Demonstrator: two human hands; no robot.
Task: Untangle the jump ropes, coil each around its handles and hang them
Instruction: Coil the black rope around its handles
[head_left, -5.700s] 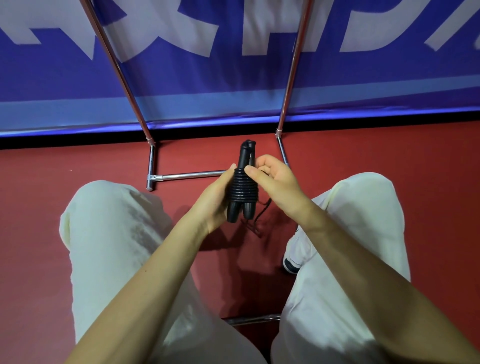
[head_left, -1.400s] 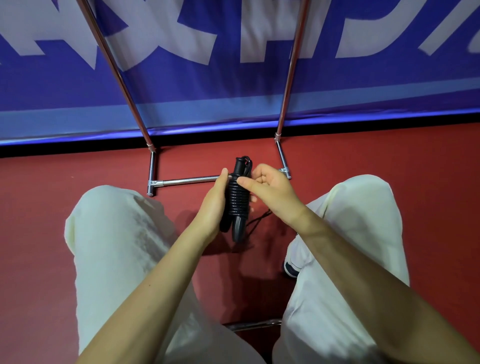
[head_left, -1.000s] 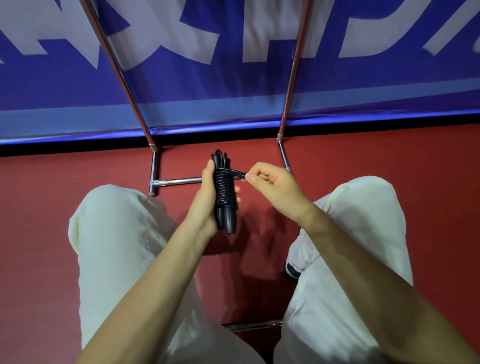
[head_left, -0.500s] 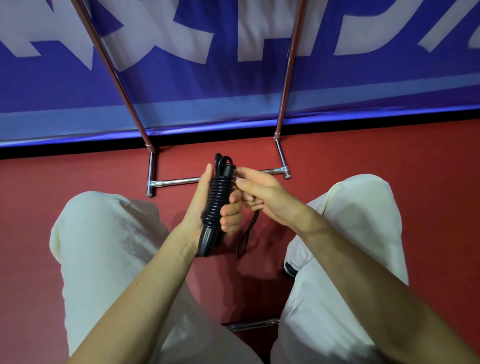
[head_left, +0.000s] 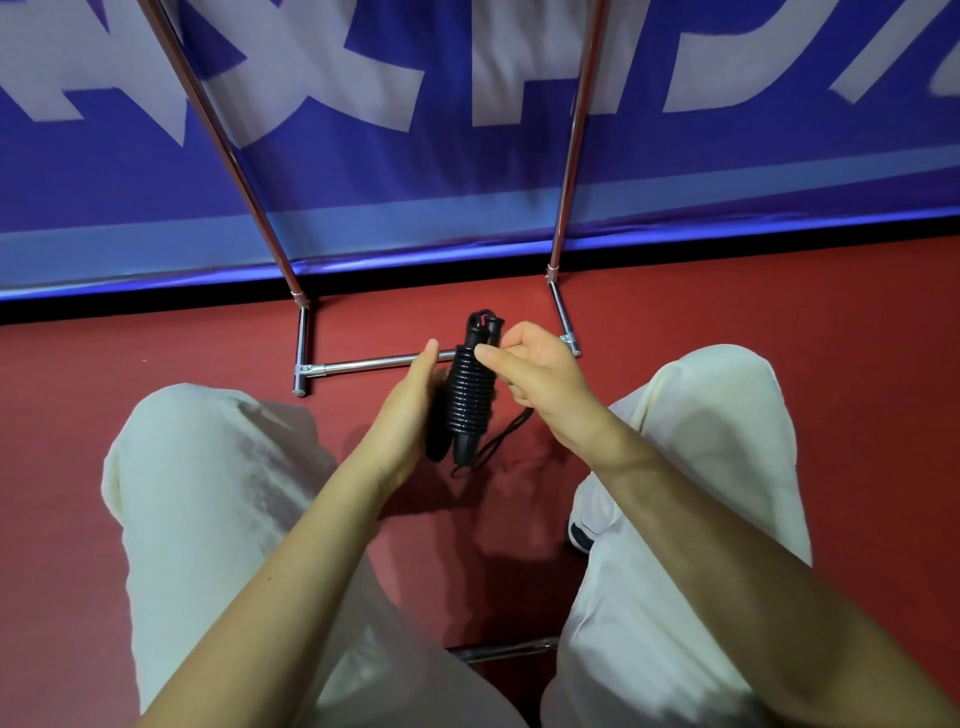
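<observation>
A black jump rope (head_left: 470, 395) is held upright in front of me, its cord wound in tight turns around the two handles held side by side. My left hand (head_left: 410, 402) grips the handles from the left. My right hand (head_left: 535, 371) touches the top of the coil from the right, thumb on the upper turns and fingers curled; the cord inside them is hidden. A short loose loop of cord (head_left: 501, 441) hangs below my right hand, beside the handle ends.
A chrome rack (head_left: 358, 364) stands on the red floor just beyond my hands, its two uprights rising at left and right. A blue banner with white letters (head_left: 467, 156) is behind it. My knees in pale trousers flank the rope, and a shoe (head_left: 579, 530) shows below right.
The bundle has turned back upright and a further turn of cord sits on the coil. My right hand moved up to the coil's top. The loose loop has shifted a little to the right.
</observation>
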